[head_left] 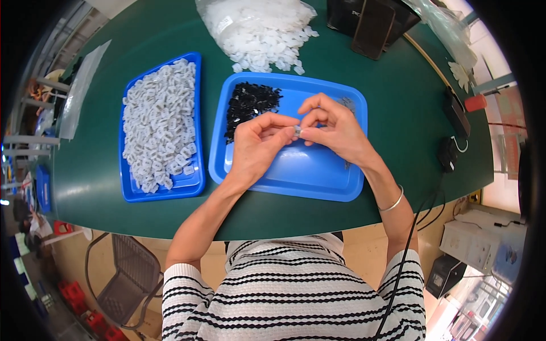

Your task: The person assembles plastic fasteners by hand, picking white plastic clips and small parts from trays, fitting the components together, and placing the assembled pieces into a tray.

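Over a light blue tray point(284, 190), my left hand point(259, 139) pinches a small grey-white plastic part point(297, 131) between thumb and fingers. My right hand point(335, 128) meets it from the other side, its thumb tip against the same part and its fingers curled. Fingertips partly hide the part. Small black pieces point(250, 105) lie heaped along the tray's left side. At its right side are tiny grey metallic-looking pieces point(347, 104), partly behind my right hand.
Left stands a darker blue tray point(162, 196) heaped with grey-white plastic parts point(159, 119). An open clear bag point(256, 23) spills white pieces at the back. A phone point(373, 28) leans on a black box. Cables and a black adapter point(447, 154) lie at right; a chair point(128, 278) stands lower left.
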Tool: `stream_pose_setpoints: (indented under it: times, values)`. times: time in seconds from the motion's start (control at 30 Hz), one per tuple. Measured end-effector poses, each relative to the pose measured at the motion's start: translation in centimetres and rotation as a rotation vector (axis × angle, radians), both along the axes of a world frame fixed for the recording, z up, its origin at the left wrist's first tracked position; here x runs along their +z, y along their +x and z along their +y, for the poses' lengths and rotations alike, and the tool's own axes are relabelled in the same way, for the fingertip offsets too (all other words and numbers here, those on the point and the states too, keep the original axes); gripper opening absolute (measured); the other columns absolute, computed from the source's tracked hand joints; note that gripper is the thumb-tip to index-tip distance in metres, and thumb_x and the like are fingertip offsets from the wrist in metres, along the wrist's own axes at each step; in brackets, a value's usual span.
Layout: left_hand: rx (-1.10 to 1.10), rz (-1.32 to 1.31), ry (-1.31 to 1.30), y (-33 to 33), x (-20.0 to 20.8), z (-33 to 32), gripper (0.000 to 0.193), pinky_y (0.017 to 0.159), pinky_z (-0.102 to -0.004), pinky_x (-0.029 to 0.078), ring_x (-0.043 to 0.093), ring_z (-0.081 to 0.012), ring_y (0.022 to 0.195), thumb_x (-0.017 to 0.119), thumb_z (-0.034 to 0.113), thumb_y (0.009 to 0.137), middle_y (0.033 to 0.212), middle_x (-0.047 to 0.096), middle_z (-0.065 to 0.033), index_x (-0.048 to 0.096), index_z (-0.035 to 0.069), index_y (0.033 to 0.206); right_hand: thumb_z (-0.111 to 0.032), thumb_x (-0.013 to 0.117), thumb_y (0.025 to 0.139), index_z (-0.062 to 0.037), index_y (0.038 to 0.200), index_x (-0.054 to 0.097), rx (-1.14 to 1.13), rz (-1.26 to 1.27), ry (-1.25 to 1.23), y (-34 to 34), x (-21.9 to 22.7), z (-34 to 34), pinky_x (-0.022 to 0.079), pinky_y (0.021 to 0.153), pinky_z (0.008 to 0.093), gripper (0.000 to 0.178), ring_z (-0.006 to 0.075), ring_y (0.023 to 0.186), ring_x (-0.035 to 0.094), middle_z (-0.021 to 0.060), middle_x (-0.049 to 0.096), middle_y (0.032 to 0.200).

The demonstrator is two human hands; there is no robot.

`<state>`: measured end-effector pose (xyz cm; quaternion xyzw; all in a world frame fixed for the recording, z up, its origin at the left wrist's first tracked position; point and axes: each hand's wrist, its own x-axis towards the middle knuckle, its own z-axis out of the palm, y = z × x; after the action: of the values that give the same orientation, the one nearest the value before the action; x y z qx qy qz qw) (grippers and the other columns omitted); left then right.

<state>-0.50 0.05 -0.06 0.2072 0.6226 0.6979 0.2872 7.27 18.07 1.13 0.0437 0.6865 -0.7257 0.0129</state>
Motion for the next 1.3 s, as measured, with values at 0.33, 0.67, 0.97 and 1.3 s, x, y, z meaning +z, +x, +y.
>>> stream_pose_setpoints:
  times: [0.33, 0.67, 0.97, 1.3]
  values:
    - [-0.004, 0.105, -0.023, -0.1, -0.2, -0.3, 0.013, 0.071, -0.0226, 0.054, 0.065, -0.0097, 0.075, 0.061, 0.001, 0.091, 0.086, 0.07, -0.0073, 0.068, -0.003, 0.101, -0.005, 0.071, 0.084, -0.0009, 0.103, 0.058, -0.046, 0.179, 0.112, -0.4, -1.3, -1.2, 0.047, 0.065, 0.0209, 0.024, 0.0071, 0.076, 0.055, 0.0012, 0.057, 0.084]
    - [0.455, 0.783, -0.202, -11.1, 3.8, -7.0, 0.014, 0.067, -0.0233, 0.05, 0.065, -0.0106, 0.075, 0.064, 0.008, 0.091, 0.086, 0.07, -0.0034, 0.07, 0.004, 0.103, -0.005, 0.066, 0.086, -0.0002, 0.107, 0.062, -0.201, 0.232, 0.252, -0.1, 0.9, 1.7, 0.048, 0.07, 0.0232, 0.022, 0.0097, 0.078, 0.058, 0.0039, 0.059, 0.082]
    - [0.531, 1.206, -0.895, -16.4, 0.8, -15.4, 0.013, 0.076, -0.0348, 0.051, 0.067, -0.0249, 0.084, 0.063, 0.014, 0.089, 0.09, 0.069, -0.0101, 0.07, 0.008, 0.099, -0.005, 0.064, 0.084, 0.0013, 0.09, 0.067, -0.137, 0.318, 1.002, -0.1, -0.9, 3.0, 0.05, 0.072, 0.0345, 0.009, 0.0261, 0.078, 0.06, 0.012, 0.063, 0.085]
    - [0.221, 1.325, -1.004, -15.4, -0.5, -13.7, 0.061, 0.116, -0.0493, 0.016, 0.025, -0.0338, 0.143, 0.048, 0.04, 0.098, 0.151, 0.033, -0.0185, 0.033, 0.008, 0.148, -0.003, 0.061, 0.081, -0.0002, 0.09, 0.065, 0.115, 0.483, 1.144, -4.1, -1.2, -1.6, 0.05, 0.073, 0.0422, 0.01, 0.032, 0.084, 0.061, 0.0142, 0.061, 0.084]
